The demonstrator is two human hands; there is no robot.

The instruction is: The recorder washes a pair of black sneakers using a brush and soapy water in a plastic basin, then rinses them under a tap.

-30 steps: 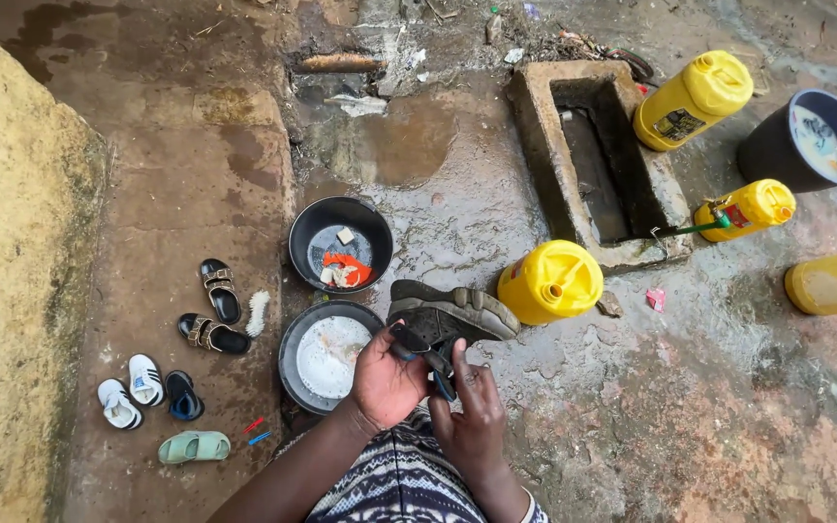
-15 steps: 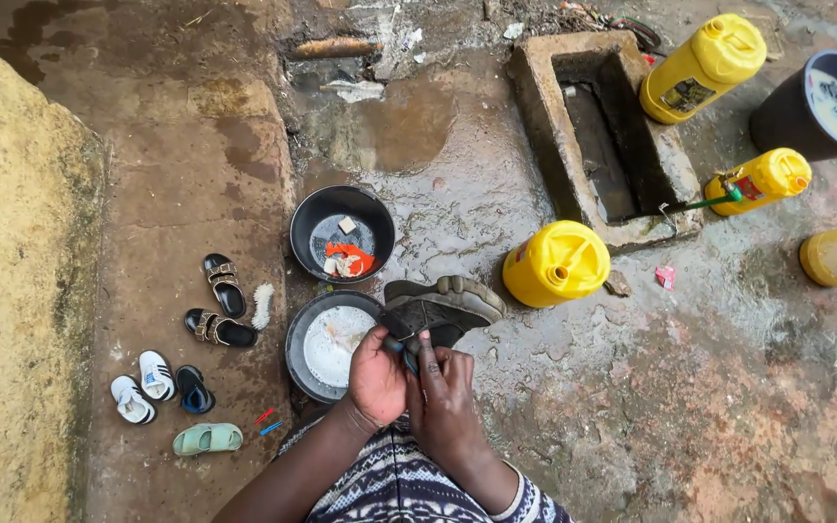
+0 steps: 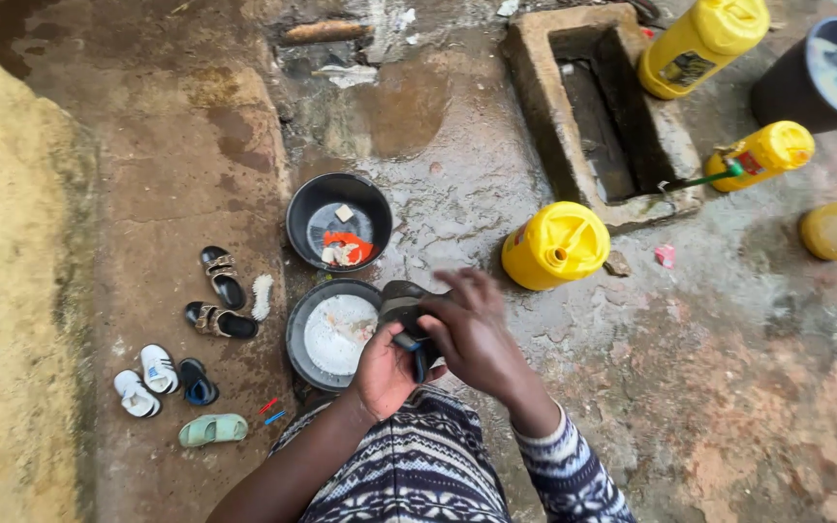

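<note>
My left hand (image 3: 382,373) grips the heel end of a dark shoe (image 3: 401,302) just right of a round basin of soapy white water (image 3: 331,332). My right hand (image 3: 474,329) lies over the top of the same shoe and hides most of it. A thin dark strap or lace end with a blue tip hangs between the two hands. Beyond the soapy basin stands a second black basin (image 3: 338,221) holding water, a bar of soap and an orange cloth.
Small sandals and shoes (image 3: 220,293) and a white brush (image 3: 261,296) lie on the wet ground at left. Yellow jerrycans (image 3: 554,244) stand around a concrete drain box (image 3: 593,107). A black bucket (image 3: 819,76) sits top right. A yellow wall runs along the left.
My right hand moved up from under the shoe to cover its top. The shoe, plainly seen before, is now mostly hidden. The camera tilted slightly, shifting the scene upward.
</note>
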